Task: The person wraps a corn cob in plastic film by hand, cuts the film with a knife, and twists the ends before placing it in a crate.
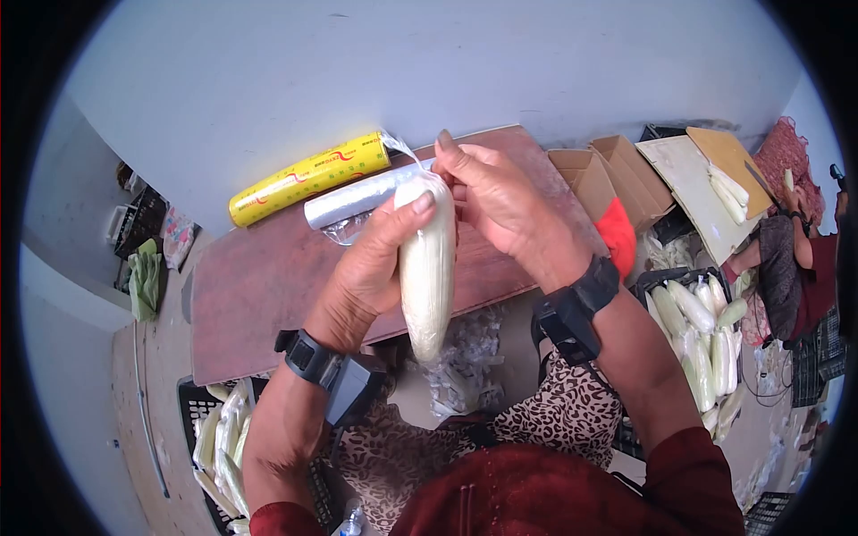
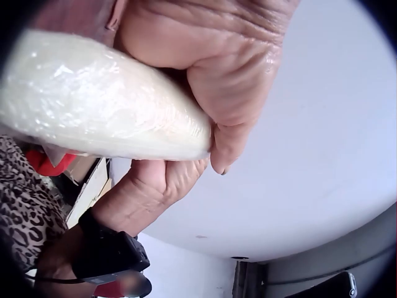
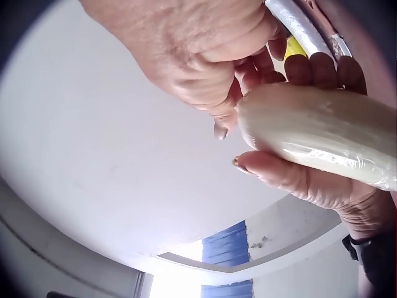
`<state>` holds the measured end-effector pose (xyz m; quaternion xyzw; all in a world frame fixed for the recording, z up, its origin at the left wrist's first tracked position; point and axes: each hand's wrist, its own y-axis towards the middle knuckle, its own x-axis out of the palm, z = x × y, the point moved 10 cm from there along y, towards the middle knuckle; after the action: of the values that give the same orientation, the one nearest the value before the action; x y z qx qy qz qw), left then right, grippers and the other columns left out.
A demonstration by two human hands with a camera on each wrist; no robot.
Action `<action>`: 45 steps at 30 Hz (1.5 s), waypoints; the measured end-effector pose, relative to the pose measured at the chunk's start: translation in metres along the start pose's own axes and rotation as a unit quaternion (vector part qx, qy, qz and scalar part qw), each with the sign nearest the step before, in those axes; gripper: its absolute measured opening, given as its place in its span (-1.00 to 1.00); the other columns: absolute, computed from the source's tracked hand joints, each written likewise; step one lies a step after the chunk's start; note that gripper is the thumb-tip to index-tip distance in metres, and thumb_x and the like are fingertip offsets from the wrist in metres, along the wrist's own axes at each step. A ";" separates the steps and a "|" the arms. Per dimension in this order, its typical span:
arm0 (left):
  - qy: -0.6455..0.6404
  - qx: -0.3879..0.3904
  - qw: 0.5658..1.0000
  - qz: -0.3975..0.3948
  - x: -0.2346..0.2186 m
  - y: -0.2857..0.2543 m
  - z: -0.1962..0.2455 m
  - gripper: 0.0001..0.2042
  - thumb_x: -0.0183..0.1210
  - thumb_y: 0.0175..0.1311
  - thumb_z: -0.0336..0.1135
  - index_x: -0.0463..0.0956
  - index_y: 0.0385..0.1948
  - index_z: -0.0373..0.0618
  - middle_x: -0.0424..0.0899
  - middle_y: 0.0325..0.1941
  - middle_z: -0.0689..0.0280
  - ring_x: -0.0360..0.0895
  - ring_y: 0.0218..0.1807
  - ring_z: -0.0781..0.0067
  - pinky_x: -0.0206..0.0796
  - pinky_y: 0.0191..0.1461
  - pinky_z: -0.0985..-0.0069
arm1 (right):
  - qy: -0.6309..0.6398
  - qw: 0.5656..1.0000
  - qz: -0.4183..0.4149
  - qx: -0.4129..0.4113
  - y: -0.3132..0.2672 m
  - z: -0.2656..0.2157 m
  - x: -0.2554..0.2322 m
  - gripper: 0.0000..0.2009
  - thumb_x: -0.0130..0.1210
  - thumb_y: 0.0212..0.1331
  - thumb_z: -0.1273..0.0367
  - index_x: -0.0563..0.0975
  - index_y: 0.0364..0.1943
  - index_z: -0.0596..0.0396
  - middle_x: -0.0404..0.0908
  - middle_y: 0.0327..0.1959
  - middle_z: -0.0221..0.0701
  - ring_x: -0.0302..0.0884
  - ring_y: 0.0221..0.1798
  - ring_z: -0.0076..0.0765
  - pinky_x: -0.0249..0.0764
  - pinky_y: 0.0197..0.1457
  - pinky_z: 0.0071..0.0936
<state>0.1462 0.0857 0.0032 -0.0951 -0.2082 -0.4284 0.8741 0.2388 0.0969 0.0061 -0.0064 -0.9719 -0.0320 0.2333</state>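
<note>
From the head view, we saw a pale, long vegetable [image 1: 427, 277] in clear wrap, held up in front of the table [image 1: 259, 313], its narrow end pointing down. The left hand [image 1: 368, 255] was clamped round its upper part, thumb lying across the front. The right hand [image 1: 505, 201] was at the top end with its fingers bent; we could not tell whether they pinched anything. A strand of film [image 1: 405, 150] ran there from near the yellow roll [image 1: 308, 179], and a silvery roll [image 1: 357, 195] lay just beside that one. To the right, near a cardboard box [image 1: 630, 174], more vegetables [image 1: 697, 335] filled a crate. From the left wrist view, we saw shiny, creased wrap over the vegetable, the left hand against it and the right hand beyond, its fingertips hidden. From the right wrist view, we saw the left thumb on one side of the vegetable and fingers [image 3: 324, 69] on the other, with the right hand's curled fingers at its rounded end.
</note>
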 end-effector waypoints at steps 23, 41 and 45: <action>-0.132 0.210 0.895 0.371 -0.147 -0.041 0.059 -0.48 0.18 0.24 0.24 0.42 -0.12 -0.07 0.51 -0.32 0.27 0.51 -0.24 0.38 0.47 -0.13 0.34 | -0.355 0.907 -0.212 0.075 -0.054 0.063 0.076 -0.73 -0.21 0.47 0.31 0.44 -0.23 0.25 0.53 -0.57 -0.41 0.41 -0.63 -0.60 0.38 -0.52 -0.56; -0.155 0.230 0.880 0.385 -0.149 -0.050 0.066 -0.44 0.15 0.28 0.21 0.33 0.06 -0.05 0.46 -0.07 0.22 0.47 -0.03 0.33 0.43 0.12 0.27 | -0.341 0.933 -0.091 0.063 -0.045 0.008 0.027 -0.59 0.03 0.38 0.05 0.49 -0.09 0.18 0.59 -0.29 -0.38 0.56 -0.27 -0.45 0.50 -0.20 -0.43; -0.149 0.215 0.895 0.363 -0.129 -0.041 0.061 -0.44 0.13 0.28 0.24 0.35 0.03 -0.06 0.47 -0.13 0.22 0.48 -0.08 0.35 0.45 0.05 0.30 | -0.081 0.985 -0.043 0.145 -0.045 0.039 0.037 -0.37 0.01 0.35 -0.07 0.33 0.16 0.27 0.56 -0.16 -0.32 0.55 -0.20 -0.42 0.50 -0.11 -0.43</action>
<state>0.0262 0.1736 -0.0002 -0.0363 -0.3737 -0.0074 0.9268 0.1867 0.0547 -0.0140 0.0662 -0.9813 0.0996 0.1511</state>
